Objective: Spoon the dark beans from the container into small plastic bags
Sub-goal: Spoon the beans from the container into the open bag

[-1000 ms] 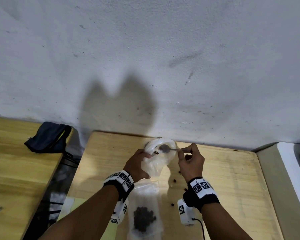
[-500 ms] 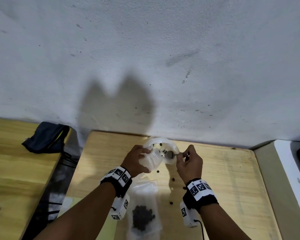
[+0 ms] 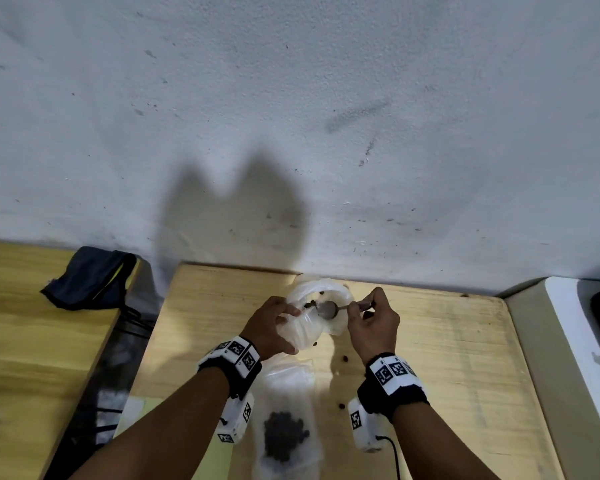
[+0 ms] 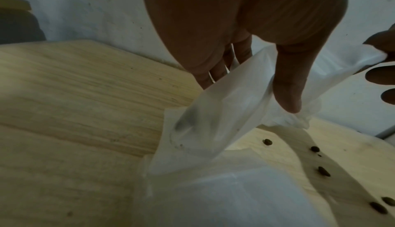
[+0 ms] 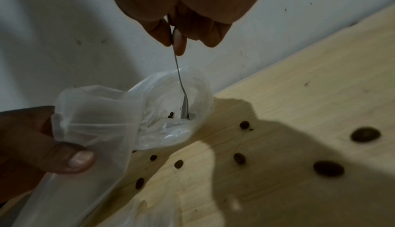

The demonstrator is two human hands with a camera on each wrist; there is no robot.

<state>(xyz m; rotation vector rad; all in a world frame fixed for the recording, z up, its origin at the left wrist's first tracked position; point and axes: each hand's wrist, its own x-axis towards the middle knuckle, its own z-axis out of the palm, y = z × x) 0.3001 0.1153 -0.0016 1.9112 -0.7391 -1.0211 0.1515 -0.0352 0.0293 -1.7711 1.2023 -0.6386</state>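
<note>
My left hand [image 3: 272, 325] grips a small clear plastic bag [image 3: 300, 332] by its side, thumb [image 4: 288, 85] pressed on the film [image 4: 218, 112], and holds its mouth wide. My right hand [image 3: 369, 318] pinches the handle of a thin metal spoon [image 3: 329, 309], and its bowl [image 5: 185, 108] sits inside the bag's mouth [image 5: 171, 105]. A few dark beans [image 5: 171, 115] lie inside beside the bowl. A second bag [image 3: 286, 424] with a heap of dark beans lies flat on the table, nearer to me. No bean container shows.
Several loose beans [image 5: 328, 170] are scattered on the light wooden table [image 3: 447, 358], right of the bags [image 4: 323, 171]. A white wall stands just behind. A dark cloth [image 3: 89, 282] lies on the neighbouring table at left; a white ledge [image 3: 582, 344] borders the right.
The spoon has dipped from above the bag's rim into its mouth. Beans now show inside the bag. Both hands stayed roughly in place, the left still holding the bag.
</note>
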